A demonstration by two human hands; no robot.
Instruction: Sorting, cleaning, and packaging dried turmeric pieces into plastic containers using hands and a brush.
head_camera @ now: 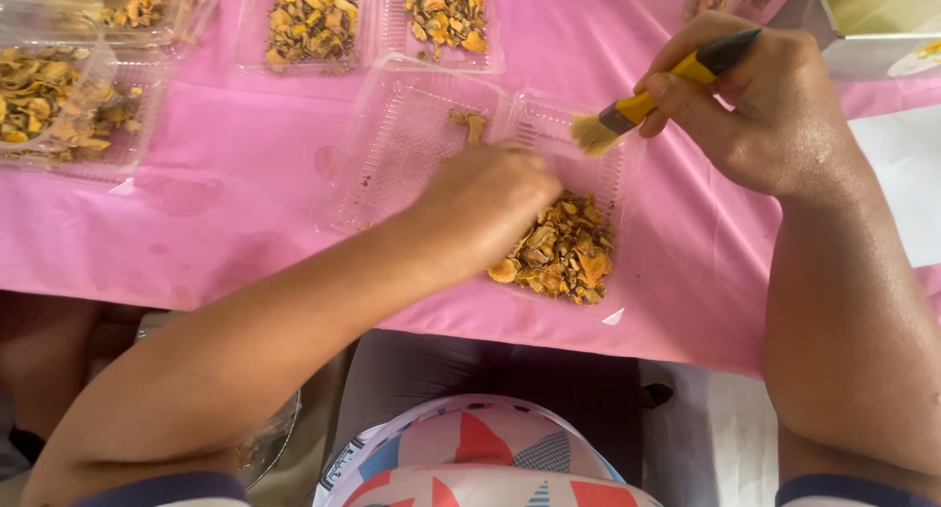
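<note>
The right hand (pixel 760 105) pinched a yellow-handled brush (pixel 647 100) above the open clear clamshell tray (pixel 412 144) on the pink worktop (pixel 225 193). The left hand (pixel 485 198), fingers curled, rested on the dried orange pieces (pixel 564 252) inside it; whether that grip held any, I couldn't tell.

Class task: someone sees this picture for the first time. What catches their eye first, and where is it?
First, the bright pink tablecloth across the upper half. At centre, the left hand rests on an open clear plastic container beside a heap of orange-yellow dried pieces. Upper right, the right hand holds a yellow-handled brush above that container.
</note>
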